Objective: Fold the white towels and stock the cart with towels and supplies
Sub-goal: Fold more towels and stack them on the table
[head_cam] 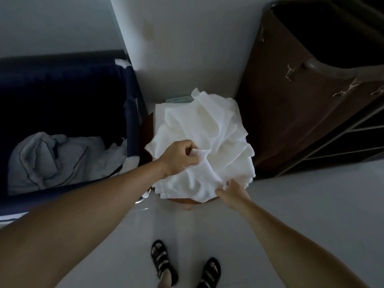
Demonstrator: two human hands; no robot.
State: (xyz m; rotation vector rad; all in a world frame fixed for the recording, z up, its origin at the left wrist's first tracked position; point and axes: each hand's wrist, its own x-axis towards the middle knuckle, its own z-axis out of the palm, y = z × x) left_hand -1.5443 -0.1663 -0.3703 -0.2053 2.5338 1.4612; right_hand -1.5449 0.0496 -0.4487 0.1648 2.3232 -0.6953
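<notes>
Pale smooth floor (pixel 311 204), both hands pinching crumpled white towels (pixel 199 129)

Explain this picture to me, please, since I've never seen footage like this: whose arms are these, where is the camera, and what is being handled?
There is no machine here. A person wears one camera on the head, looking forward and down, so you see their own arms and sandalled feet. Unfolded white towels lie heaped on a small brown stand. To the left is a navy bin holding pale linen; to the right is a brown cart. The left hand grips a bunch of the white towels, and the right hand pinches their near edge.
</notes>
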